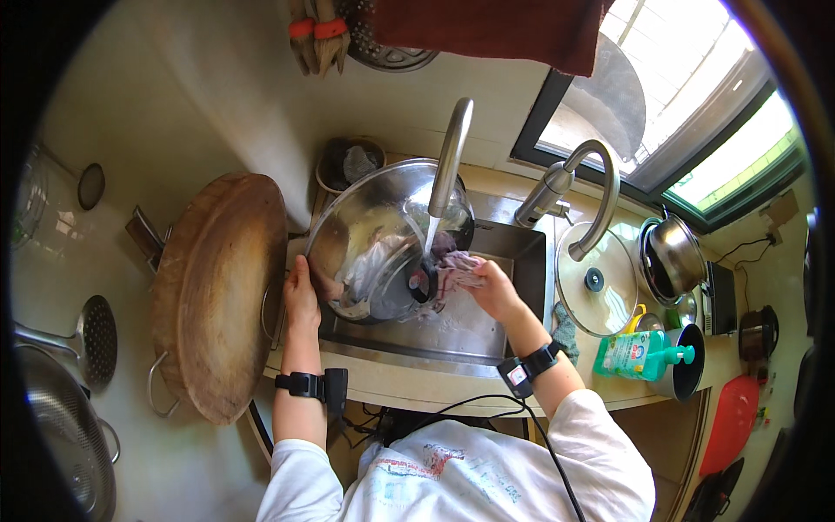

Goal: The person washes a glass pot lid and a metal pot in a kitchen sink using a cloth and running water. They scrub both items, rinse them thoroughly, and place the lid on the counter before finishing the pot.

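Note:
A large, shiny domed pot lid of metal, with a glass middle and a dark knob, stands tilted in the steel sink. My left hand grips its left edge, the fingers partly hidden. In my right hand is a wet, bunched pinkish-purple cloth, close to the knob. Water runs from the steel faucet onto the lid beside the cloth.
Left of the sink, a thick round wooden chopping board stands on edge. To the right are a second curved faucet, a glass lid, a green dish-soap bottle and stacked metal pots. A black cable hangs from my right wrist device.

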